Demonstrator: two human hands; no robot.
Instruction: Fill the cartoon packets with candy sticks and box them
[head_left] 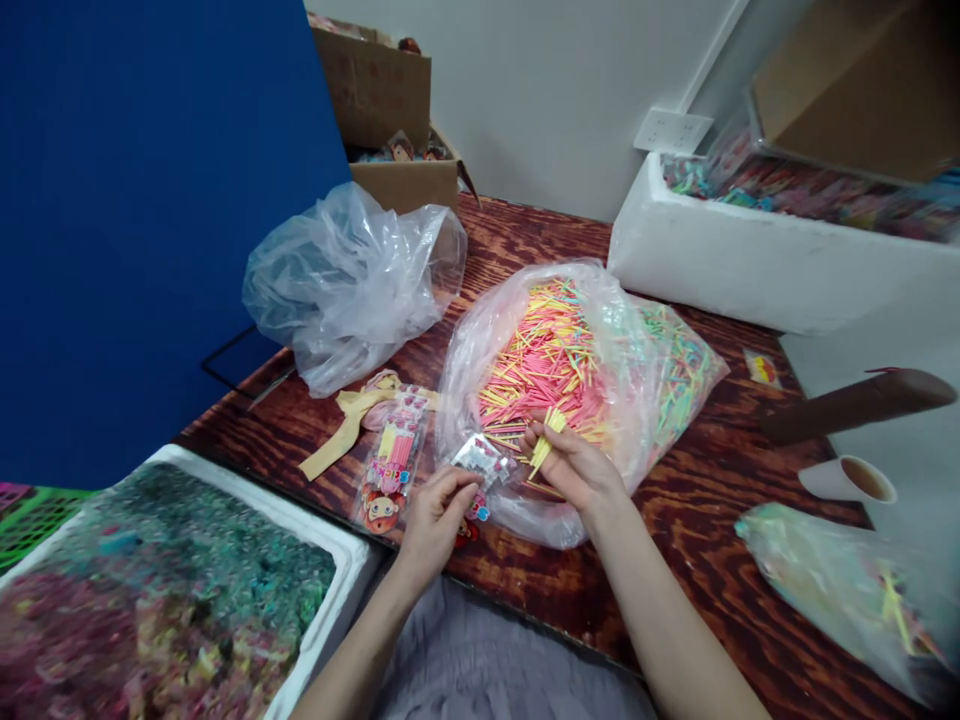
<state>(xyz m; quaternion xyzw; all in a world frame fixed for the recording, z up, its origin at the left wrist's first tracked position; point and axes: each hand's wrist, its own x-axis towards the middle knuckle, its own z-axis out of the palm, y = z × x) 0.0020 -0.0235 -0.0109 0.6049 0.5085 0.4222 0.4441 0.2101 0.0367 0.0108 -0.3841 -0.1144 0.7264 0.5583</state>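
Observation:
Several thin yellow sticks [549, 440] are pinched in my right hand [574, 468], just over the near edge of a clear plastic bag [461, 370]. Pink and yellow sticks [536, 360] fill that bag, with some green ones at its right side. My left hand [442, 510] is closed on a small printed plastic packet [480, 458], which has a silvery top and a cartoon figure partly hidden below the fingers. To the left lies another packet [390, 460] with pink and yellow sticks and a red-haired cartoon face, next to a pale yellow strip [330, 452].
A crumpled clear bag [352, 280] lies at the back left before cardboard boxes [405, 185]. White foam boxes stand at back right [697, 240] and front left [345, 545]. A paper cup [829, 480] with brown liquid and another plastic bag [817, 570] are on the right.

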